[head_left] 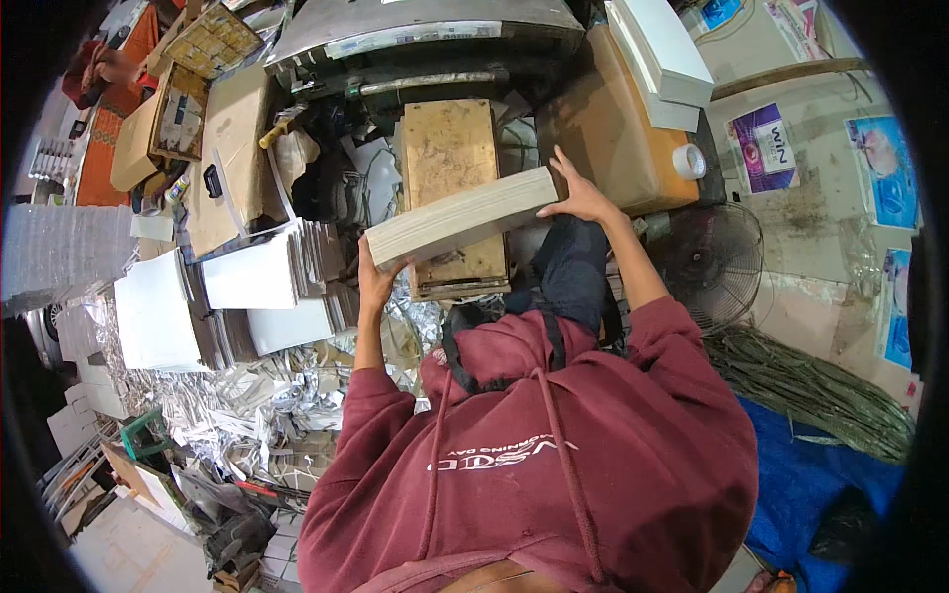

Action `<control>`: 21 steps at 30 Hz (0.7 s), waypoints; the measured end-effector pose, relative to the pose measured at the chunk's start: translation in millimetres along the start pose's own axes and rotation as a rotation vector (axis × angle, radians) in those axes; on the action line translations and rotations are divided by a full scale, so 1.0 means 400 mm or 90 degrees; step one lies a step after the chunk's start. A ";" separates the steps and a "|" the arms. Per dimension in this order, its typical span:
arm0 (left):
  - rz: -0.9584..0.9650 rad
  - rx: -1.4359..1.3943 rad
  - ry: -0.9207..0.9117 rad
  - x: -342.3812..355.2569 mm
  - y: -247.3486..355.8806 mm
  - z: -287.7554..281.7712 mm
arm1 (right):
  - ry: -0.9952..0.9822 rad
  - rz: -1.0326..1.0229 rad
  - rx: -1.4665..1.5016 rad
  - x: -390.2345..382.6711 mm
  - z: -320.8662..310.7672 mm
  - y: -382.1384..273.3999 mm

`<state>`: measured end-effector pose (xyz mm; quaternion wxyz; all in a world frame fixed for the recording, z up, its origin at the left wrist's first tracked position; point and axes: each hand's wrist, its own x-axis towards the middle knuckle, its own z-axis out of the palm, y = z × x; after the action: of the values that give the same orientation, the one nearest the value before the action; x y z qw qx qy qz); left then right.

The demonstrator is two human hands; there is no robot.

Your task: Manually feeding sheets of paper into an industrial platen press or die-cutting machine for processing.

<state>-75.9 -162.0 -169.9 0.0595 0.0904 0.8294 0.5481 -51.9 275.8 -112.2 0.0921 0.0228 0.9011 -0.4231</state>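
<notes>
My hoodie (643, 425): maroon, white print. My trousers (573, 267): dark blue. My paper stack (460, 217): off-white, finely lined edge. Wooden board (450, 143): yellow-tan, dark-speckled. Tarp (786, 474): blue. Piled sheets (153, 311): white.

Paper block (465, 215) over board (450, 138) — sheet stacks (252, 277) left — box (591, 124) right, fan (714, 259) before box.

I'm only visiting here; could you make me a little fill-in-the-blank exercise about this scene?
The left hand holds the pale stack by its ____ end; the right hand holds the other.
The hooded sweatshirt is a dark shade of ____.
The round wire-caged device is an electric ____.

Missing words: left; red; fan.
</notes>
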 end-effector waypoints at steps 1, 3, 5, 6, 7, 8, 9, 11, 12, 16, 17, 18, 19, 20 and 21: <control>-0.003 0.000 0.014 0.002 -0.006 0.002 | -0.025 -0.072 -0.013 0.015 -0.001 -0.005; -0.008 -0.014 0.016 0.003 -0.013 0.008 | -0.091 -0.012 0.001 0.035 0.001 -0.005; -0.005 -0.015 0.035 -0.002 -0.012 0.012 | -0.067 -0.039 0.009 0.045 0.016 0.001; -0.025 -0.055 0.031 -0.007 -0.008 0.013 | -0.042 -0.043 -0.024 0.044 0.027 0.006; -0.019 -0.084 0.024 -0.011 -0.003 0.014 | -0.065 -0.062 -0.016 0.041 0.036 0.012; -0.005 -0.151 0.005 -0.016 0.004 0.016 | -0.077 -0.042 -0.027 0.039 0.042 0.020; -0.008 -0.086 0.004 -0.017 0.010 0.018 | -0.050 -0.054 0.061 0.031 0.052 0.027; -0.037 -0.032 0.021 -0.007 0.025 0.025 | -0.020 0.004 0.147 0.033 0.058 0.043; 0.046 0.071 0.002 0.012 0.032 0.024 | -0.035 0.032 0.158 0.043 0.055 0.051; -0.143 -0.027 0.012 0.118 0.116 0.028 | -0.090 0.070 0.168 0.175 -0.006 0.050; -0.195 -0.032 0.037 0.146 0.158 0.027 | -0.104 0.026 0.229 0.230 -0.037 0.042; -0.223 -0.062 0.049 0.189 0.204 0.037 | -0.143 0.047 0.247 0.289 -0.083 0.035; -0.235 -0.010 0.077 0.237 0.251 0.032 | -0.119 -0.018 0.299 0.340 -0.133 0.029; -0.303 0.023 0.080 0.267 0.307 0.024 | -0.094 -0.016 0.251 0.403 -0.178 0.020; -0.385 0.012 0.101 0.310 0.365 0.014 | -0.096 -0.087 0.323 0.452 -0.241 0.015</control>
<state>-183.4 -74.4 -37.8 0.1540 -0.2032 0.8257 0.5032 -243.0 346.8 -90.0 0.1212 -0.0473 0.7562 -0.6413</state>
